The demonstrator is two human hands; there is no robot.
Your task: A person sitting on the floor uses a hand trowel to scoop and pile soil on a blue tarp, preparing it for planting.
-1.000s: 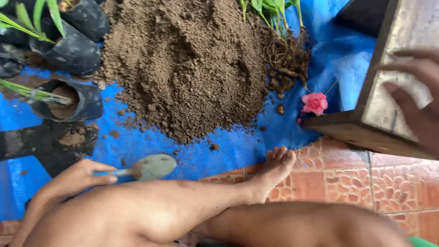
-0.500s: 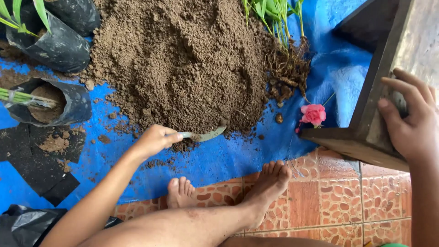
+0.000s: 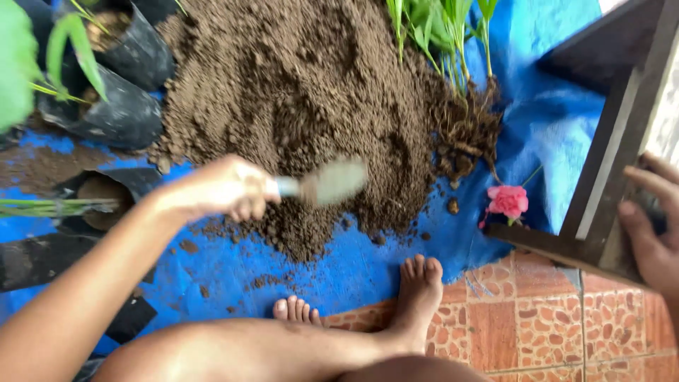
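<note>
Over soil pile (image 3: 297, 92), trowel (image 3: 332, 182) juts from left-hand fingers (image 3: 247, 205).

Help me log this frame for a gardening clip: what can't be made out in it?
- Trowel, head view: motion blur smears the blade, so any soil on it cannot be told.
- Left hand: its grip covers the handle.
- Right hand: cut off by the right edge against the wooden frame.
- Black grow bags: cropped at the top left, partly behind a blurred leaf.
- Rooted seedlings: tops cut by the upper edge.
</note>
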